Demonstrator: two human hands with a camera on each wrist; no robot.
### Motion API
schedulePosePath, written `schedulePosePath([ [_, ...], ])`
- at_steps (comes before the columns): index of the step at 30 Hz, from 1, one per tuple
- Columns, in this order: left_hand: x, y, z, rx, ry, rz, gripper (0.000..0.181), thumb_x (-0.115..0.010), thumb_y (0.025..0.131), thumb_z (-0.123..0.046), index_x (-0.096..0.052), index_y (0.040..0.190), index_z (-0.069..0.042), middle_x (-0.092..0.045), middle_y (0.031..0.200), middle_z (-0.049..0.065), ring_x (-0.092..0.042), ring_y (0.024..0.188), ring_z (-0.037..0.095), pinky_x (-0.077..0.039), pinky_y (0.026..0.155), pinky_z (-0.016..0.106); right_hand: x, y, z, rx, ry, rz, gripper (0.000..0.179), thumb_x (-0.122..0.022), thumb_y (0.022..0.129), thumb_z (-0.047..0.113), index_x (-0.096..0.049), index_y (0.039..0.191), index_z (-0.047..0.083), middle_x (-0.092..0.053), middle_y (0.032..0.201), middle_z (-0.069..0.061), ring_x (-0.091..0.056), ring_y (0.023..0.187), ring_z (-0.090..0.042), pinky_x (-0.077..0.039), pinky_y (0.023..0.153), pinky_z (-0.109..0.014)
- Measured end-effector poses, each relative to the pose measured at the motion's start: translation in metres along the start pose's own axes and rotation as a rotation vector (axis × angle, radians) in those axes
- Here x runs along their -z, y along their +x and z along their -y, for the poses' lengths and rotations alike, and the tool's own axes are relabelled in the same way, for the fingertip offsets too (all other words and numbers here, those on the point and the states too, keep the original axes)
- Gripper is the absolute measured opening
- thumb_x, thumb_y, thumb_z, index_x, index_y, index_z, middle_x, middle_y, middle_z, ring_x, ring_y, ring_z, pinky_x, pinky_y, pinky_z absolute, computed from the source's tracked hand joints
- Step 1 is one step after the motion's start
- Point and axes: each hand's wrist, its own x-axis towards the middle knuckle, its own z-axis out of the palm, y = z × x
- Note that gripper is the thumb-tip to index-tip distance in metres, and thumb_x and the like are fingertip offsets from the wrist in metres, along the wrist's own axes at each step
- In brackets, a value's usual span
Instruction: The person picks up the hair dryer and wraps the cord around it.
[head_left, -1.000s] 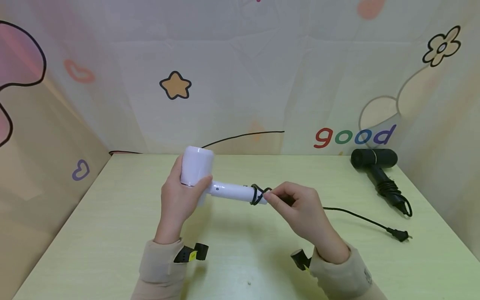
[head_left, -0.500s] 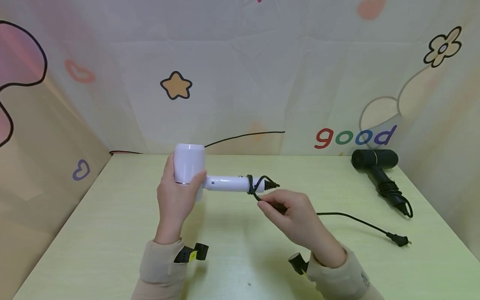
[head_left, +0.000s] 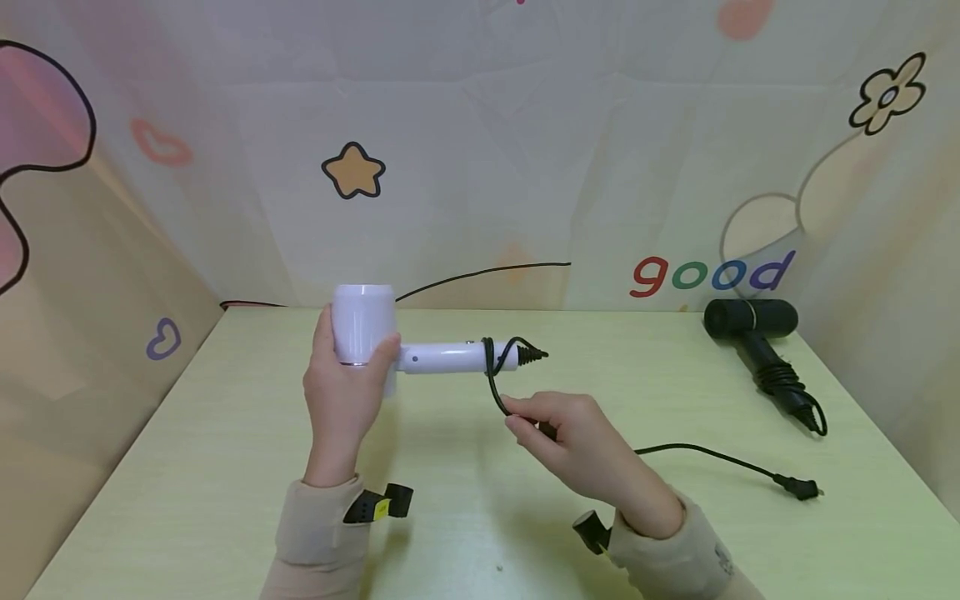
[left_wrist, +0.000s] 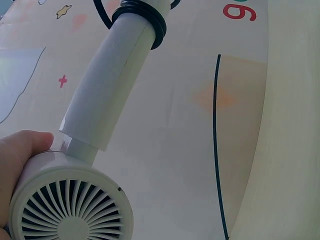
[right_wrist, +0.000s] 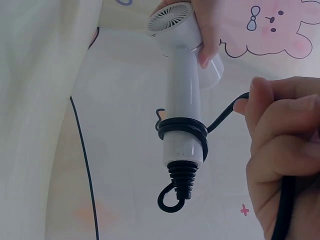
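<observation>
My left hand (head_left: 341, 400) grips the barrel of a white hair dryer (head_left: 442, 358), its handle pointing right above the table. In the left wrist view the vented end of the hair dryer (left_wrist: 72, 210) faces the camera, thumb beside it. A black power cord (head_left: 489, 367) loops from the ribbed sleeve at the handle's end and wraps round the handle. Pinched between thumb and fingertips, the cord runs taut into my right hand (head_left: 577, 442), below and right of the handle. The right wrist view shows the cord wraps (right_wrist: 182, 127) stacked near the handle's end. Past my right hand, its loose end carries a plug (head_left: 798, 487).
A black hair dryer (head_left: 752, 318) lies at the back right of the light table (head_left: 225, 450), its own cord wound round its handle. A printed cloth backdrop (head_left: 465, 167) rises behind the table and on both sides.
Both hands have shifted left, the right one also down toward me. The white hair dryer's handle has levelled, and the cord stretches farther from it. The black hair dryer has not moved.
</observation>
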Motion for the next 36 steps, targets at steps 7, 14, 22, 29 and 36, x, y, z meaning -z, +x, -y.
schedulePosePath([
  [7, 0.004, 0.002, 0.003, 0.013, -0.021, -0.018, 0.073, -0.069, 0.082, -0.038, -0.034, 0.144, -0.022, -0.054, 0.126, 0.010, -0.057, 0.105, 0.032, -0.054, 0.074, 0.054, -0.003, 0.001, -0.004, -0.066, -0.005, 0.108, 0.031, -0.059, 0.089, 0.001, -0.064, 0.120, 0.000, -0.051, 0.065, 0.007, -0.033, 0.051, 0.000, -0.035, 0.047, -0.017],
  [14, 0.006, 0.003, 0.003, 0.011, -0.042, -0.024, 0.073, -0.069, 0.083, -0.038, -0.034, 0.144, -0.020, -0.053, 0.129, 0.011, -0.056, 0.107, 0.032, -0.053, 0.076, 0.056, -0.006, 0.002, -0.008, -0.062, -0.049, 0.169, 0.035, -0.057, 0.091, 0.003, -0.058, 0.126, 0.001, -0.048, 0.064, 0.007, -0.031, 0.054, 0.000, -0.034, 0.049, -0.017],
  [22, 0.008, 0.005, 0.004, 0.029, -0.077, -0.022, 0.071, -0.069, 0.083, -0.039, -0.036, 0.143, -0.019, -0.053, 0.129, 0.010, -0.055, 0.107, 0.032, -0.053, 0.078, 0.057, -0.009, 0.005, -0.016, -0.077, -0.048, 0.209, 0.038, -0.053, 0.093, 0.002, -0.055, 0.131, 0.004, -0.055, 0.070, 0.005, -0.033, 0.055, -0.001, -0.036, 0.052, -0.017],
  [29, 0.012, 0.007, 0.004, 0.088, -0.109, -0.012, 0.073, -0.070, 0.082, -0.040, -0.037, 0.143, -0.019, -0.052, 0.129, 0.010, -0.054, 0.109, 0.030, -0.052, 0.082, 0.055, -0.008, 0.008, -0.029, -0.187, 0.004, 0.263, 0.043, -0.049, 0.096, 0.003, -0.049, 0.138, 0.013, -0.061, 0.085, -0.003, -0.038, 0.047, -0.002, -0.042, 0.051, -0.021],
  [36, 0.014, 0.007, 0.001, 0.150, -0.146, 0.016, 0.073, -0.070, 0.082, -0.039, -0.036, 0.143, -0.019, -0.051, 0.130, 0.010, -0.054, 0.110, 0.030, -0.052, 0.084, 0.054, -0.008, 0.012, -0.041, -0.344, 0.093, 0.259, 0.038, -0.053, 0.096, 0.010, -0.055, 0.134, 0.016, -0.062, 0.079, -0.004, -0.040, 0.045, -0.008, -0.035, 0.042, -0.020],
])
